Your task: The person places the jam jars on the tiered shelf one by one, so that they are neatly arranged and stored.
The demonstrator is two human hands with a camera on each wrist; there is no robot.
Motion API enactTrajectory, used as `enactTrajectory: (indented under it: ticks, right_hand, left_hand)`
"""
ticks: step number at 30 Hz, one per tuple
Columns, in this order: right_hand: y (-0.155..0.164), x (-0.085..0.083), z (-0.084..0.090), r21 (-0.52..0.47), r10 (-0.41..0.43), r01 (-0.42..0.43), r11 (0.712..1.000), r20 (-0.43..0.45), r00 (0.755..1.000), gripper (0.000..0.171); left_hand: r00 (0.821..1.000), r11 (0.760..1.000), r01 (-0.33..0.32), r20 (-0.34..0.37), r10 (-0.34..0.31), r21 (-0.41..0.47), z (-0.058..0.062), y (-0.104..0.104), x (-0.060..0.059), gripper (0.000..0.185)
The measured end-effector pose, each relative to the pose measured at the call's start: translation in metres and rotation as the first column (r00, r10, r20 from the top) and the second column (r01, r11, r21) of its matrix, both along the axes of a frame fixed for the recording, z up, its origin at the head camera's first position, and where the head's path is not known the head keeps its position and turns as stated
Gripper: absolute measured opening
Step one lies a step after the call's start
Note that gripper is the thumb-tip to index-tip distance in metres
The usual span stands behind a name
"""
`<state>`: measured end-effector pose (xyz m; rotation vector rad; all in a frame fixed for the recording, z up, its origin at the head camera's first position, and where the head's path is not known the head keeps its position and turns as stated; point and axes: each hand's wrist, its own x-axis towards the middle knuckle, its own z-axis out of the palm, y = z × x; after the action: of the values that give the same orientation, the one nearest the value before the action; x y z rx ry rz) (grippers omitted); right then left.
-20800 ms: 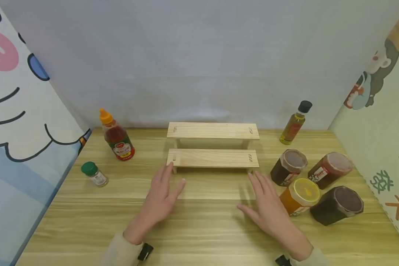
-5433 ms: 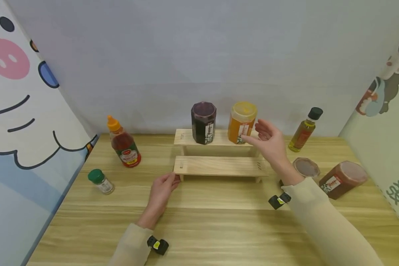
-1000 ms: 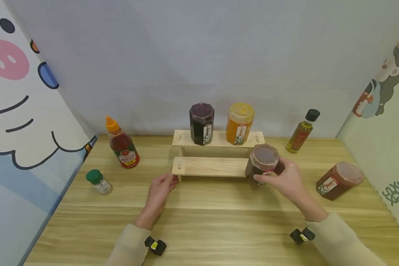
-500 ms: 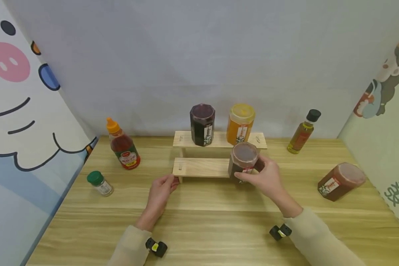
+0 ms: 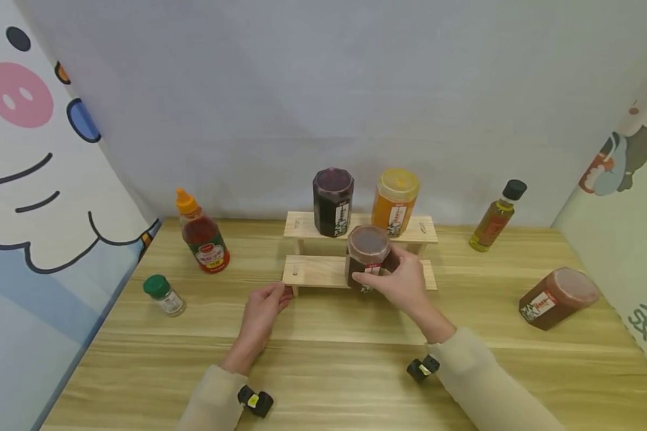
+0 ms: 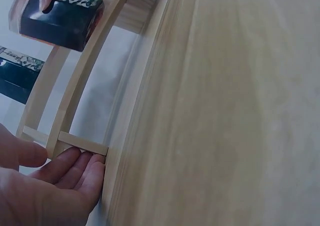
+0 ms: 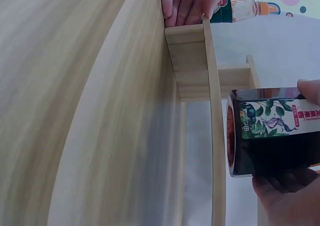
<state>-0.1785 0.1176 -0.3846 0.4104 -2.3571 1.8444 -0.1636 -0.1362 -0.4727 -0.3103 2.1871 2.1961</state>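
Note:
My right hand (image 5: 404,281) grips a dark jam jar (image 5: 357,263) upright over the lower step of a two-step wooden rack (image 5: 315,272). In the right wrist view a narrow gap shows between the jar (image 7: 275,153) and the board. At the rack's left end, my left hand (image 5: 260,311) holds the lower step. The left wrist view shows that hand's fingers (image 6: 67,168) bent against the leg, with the thumb by the board's end. On the upper step stand a dark purple jar (image 5: 331,209) and an orange jar (image 5: 392,209).
On the left stand a red sauce bottle (image 5: 206,242) with an orange cap and a small green-capped shaker (image 5: 164,295). To the right are a slim oil bottle (image 5: 493,224) and a reddish-brown jar (image 5: 552,299). A pale wall (image 5: 329,90) rises behind the rack.
Since the oldest frame, two jars have come onto the upper step. Over the last second my right hand has carried the dark jar leftward along the lower step. My left hand has stayed.

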Motion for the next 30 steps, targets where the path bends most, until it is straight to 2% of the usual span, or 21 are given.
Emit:
enactTrajectory:
  ticks: [8, 21, 27, 30]
  right_hand:
    - [-0.019, -0.004, 0.005, -0.031, 0.047, -0.047, 0.998, -0.001, 0.999, 0.055]
    - [-0.044, -0.003, 0.002, -0.002, 0.004, -0.004, 1.0, 0.001, 1.0, 0.051]
    - [-0.052, -0.001, 0.008, 0.029, -0.03, 0.029, 0.999, 0.03, 0.999, 0.053]
    - [-0.054, -0.011, -0.007, 0.04, -0.052, 0.051, 0.998, 0.023, 0.998, 0.056]
  left_hand:
    - [1.0, 1.0, 0.007, -0.002, -0.007, 0.019, 0.002, -0.001, -0.001, 0.036]
    - [1.0, 1.0, 0.019, 0.0, -0.019, 0.025, 0.001, -0.001, 0.0, 0.036]
    - [1.0, 1.0, 0.012, 0.004, -0.012, 0.009, 0.001, -0.001, 0.0, 0.036]
    - [1.0, 1.0, 0.013, 0.008, -0.013, 0.006, 0.002, -0.001, 0.0, 0.036]
